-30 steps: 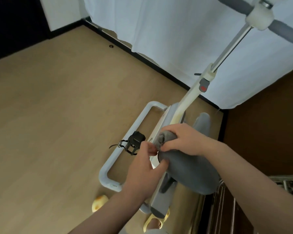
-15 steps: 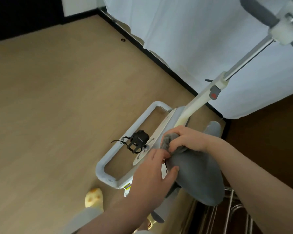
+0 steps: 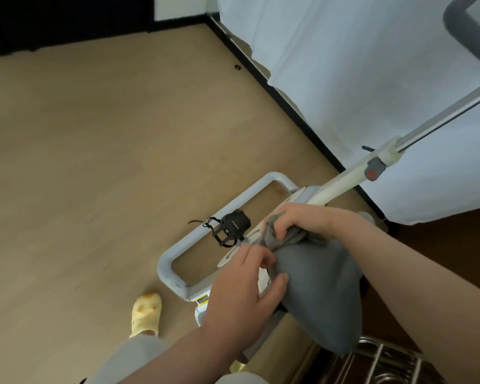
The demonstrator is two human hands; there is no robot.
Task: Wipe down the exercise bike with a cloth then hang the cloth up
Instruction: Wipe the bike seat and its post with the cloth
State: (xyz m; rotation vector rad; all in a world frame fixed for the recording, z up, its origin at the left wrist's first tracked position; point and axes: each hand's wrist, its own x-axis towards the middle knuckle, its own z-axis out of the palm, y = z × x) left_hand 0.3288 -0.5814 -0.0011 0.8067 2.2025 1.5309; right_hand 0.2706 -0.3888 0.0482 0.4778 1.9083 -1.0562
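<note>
Compared with a second before, the view had swung left and down, so more floor showed and a slippered foot had come fully into sight, while both hands had stayed on the cloth at the saddle's nose.

Going left to right: plain wood floor (image 3: pixel 81 162) took up most of the left half, with a dark strip along the top edge. Lower down sat a yellow slipper (image 3: pixel 146 311) on the person's foot, just beside the exercise bike (image 3: pixel 341 182), right by the corner of its pale base frame (image 3: pixel 166 261). Inside that loop of frame hung a black pedal (image 3: pixel 233 227) with its strap sticking out to the left.

Next came the left hand (image 3: pixel 241 289), fingers curled and pinching a fold of the grey cloth (image 3: pixel 283 239), thumb pressed against the side of the grey saddle (image 3: pixel 322 295). The right hand (image 3: pixel 297 220) was just above it, fingers clenched around the bunched-up cloth at the nose of the saddle. So the cloth was scrunched between both hands, touching the saddle's front end.

Further right the white post ran up to a grey clamp (image 3: pixel 374 170) with a red mark, then a metal tube toward the handlebar (image 3: pixel 466 31). White curtain (image 3: pixel 344 79) behind, wire rack (image 3: pixel 394 364) at the bottom right.
</note>
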